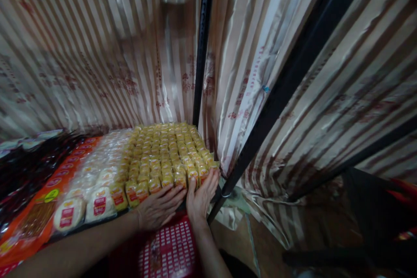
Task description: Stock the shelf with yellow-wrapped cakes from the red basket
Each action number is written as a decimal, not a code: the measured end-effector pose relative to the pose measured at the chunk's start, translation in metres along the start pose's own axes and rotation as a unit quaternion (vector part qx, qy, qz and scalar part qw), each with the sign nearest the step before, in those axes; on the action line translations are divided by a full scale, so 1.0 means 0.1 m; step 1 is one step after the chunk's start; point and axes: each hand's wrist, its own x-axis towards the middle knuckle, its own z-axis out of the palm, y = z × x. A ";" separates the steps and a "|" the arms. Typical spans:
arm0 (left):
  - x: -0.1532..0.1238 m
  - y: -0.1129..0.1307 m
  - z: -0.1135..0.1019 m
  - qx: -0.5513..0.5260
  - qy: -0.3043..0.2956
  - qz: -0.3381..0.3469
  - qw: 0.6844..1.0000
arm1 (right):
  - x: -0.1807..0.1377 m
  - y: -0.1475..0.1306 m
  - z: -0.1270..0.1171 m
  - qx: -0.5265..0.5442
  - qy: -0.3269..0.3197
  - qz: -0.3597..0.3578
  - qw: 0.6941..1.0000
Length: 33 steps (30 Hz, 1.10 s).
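Observation:
Several rows of small yellow wrapped snack packets (166, 156) lie packed tight on a shelf. My left hand (159, 210) lies flat with fingers stretched against the front edge of the yellow packets. My right hand (202, 197) stands upright, fingers together and extended, pressing the front right corner of the same block. Neither hand holds anything. Left of the yellow block lie white round wrapped cakes with red labels (97, 202).
Orange packets (35, 217) and dark packets (19, 169) fill the shelf's left side. A striped curtain (97, 52) hangs behind and to the right. Black metal rack poles (202, 43) rise beside the packets. A red perforated crate (169, 247) sits below my hands.

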 end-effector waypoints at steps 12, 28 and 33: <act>-0.09 0.02 0.08 -0.019 0.054 0.057 0.997 | 0.01 0.00 0.07 -0.042 0.003 -0.034 0.999; 1.10 -0.45 -0.30 -0.219 0.085 -0.200 0.951 | -0.10 0.12 0.00 -0.046 -0.011 -0.051 0.998; 1.60 -0.48 -0.12 -0.217 -0.010 -0.194 0.956 | -0.10 0.15 0.01 -0.063 -0.012 -0.064 0.996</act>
